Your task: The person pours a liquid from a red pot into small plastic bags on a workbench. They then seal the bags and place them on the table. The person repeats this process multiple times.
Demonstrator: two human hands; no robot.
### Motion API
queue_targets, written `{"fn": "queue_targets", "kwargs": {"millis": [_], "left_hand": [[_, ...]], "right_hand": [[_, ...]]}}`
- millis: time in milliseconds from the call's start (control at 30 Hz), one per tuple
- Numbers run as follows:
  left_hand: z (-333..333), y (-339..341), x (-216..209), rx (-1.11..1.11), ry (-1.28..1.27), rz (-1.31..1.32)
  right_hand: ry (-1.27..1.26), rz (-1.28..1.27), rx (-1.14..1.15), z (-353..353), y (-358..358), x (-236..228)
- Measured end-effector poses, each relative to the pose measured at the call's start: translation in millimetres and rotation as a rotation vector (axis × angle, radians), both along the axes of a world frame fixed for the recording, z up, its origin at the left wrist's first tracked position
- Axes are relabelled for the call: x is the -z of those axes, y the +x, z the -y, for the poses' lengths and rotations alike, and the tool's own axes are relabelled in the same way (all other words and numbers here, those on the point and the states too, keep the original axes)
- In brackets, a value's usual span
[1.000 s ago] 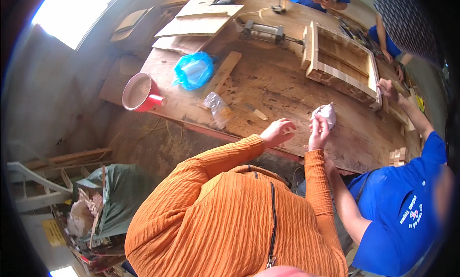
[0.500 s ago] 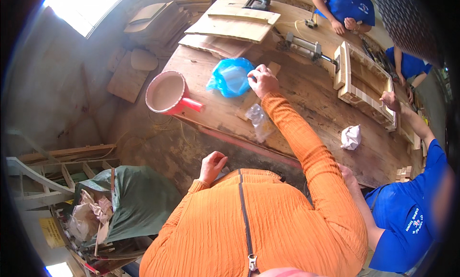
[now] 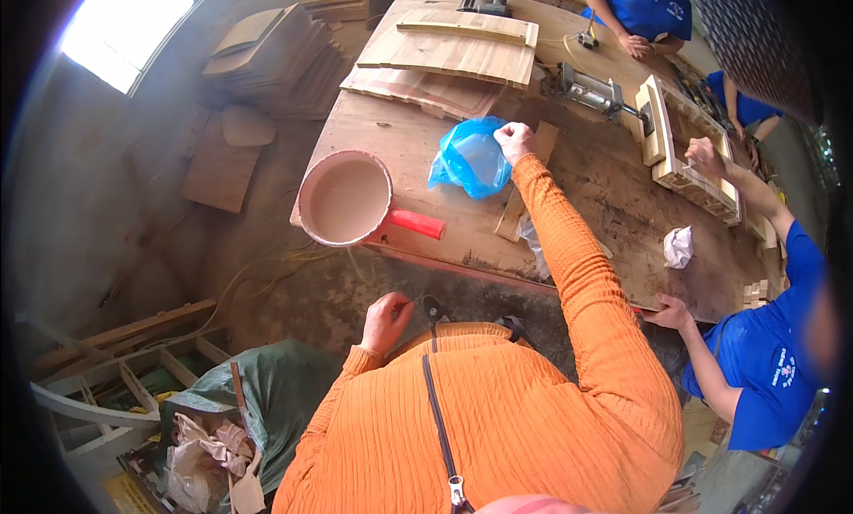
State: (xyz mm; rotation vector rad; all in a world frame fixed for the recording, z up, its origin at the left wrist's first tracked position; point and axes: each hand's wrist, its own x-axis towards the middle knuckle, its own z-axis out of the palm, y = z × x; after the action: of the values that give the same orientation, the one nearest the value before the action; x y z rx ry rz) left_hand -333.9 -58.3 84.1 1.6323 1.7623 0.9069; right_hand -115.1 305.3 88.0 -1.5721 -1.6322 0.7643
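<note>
My right hand [image 3: 515, 142], at the end of an outstretched arm, pinches the right edge of a blue plastic bag [image 3: 474, 158] on the wooden workbench [image 3: 355, 127]. The bag is crumpled and partly open; what it holds, if anything, I cannot make out. Low in front of my body, my left hand [image 3: 386, 323] is loosely curled, with nothing visible in it. Between the hands, at the bench's near left corner, stands a round pot [image 3: 346, 199] with a red handle and a pale brownish inside. A narrow wooden strip [image 3: 533, 178] lies beside my right hand, and a clear plastic bag [image 3: 533, 246] is partly behind my sleeve.
Wooden panels [image 3: 453, 56] are stacked at the far left of the bench. A clamp cylinder [image 3: 591, 92] presses on a wooden frame [image 3: 689, 154], which a co-worker in blue [image 3: 755, 372] touches at right. A crumpled white bag [image 3: 678, 247] lies nearer. Another co-worker [image 3: 644, 16] leans at the far side.
My right hand has closed on the blue bag's edge. The pot and bag appear farther right as the view shifts. The nearest co-worker's lower hand has come into sight at the bench edge.
</note>
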Motion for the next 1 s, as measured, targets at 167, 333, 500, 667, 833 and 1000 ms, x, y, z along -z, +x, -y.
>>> {"fn": "queue_targets", "kwargs": {"millis": [167,333,500,667,833,1000], "left_hand": [[-27.0,2.9,-0.9,0.099,0.021,0.086],[-43.0,15.2,-22.0,0.252,0.062,0.078],[-16.1,-6.2,-5.7,0.112,-0.049,0.124],[-21.8,-2.5,-5.0,0.143,-0.15,0.184],[-54.7,25.5,-12.5,0.189,-0.23,0.564],[-99.9,68.4,-64.3,0.348,-0.409,1.097]], "right_hand": [[0.04,0.527,0.052,21.2,-35.9,-7.2],[-0.026,0.382,0.266,8.1,-37.6,6.3],[0.339,-0.003,0.13,10.8,-14.2,1.9],[0.131,-0.145,-0.114,6.7,38.0,-44.5],[0.075,-0.678,-0.503,44.5,53.3,-127.6],[-0.109,-0.68,-0.789,151.1,96.8,-180.1]]}}
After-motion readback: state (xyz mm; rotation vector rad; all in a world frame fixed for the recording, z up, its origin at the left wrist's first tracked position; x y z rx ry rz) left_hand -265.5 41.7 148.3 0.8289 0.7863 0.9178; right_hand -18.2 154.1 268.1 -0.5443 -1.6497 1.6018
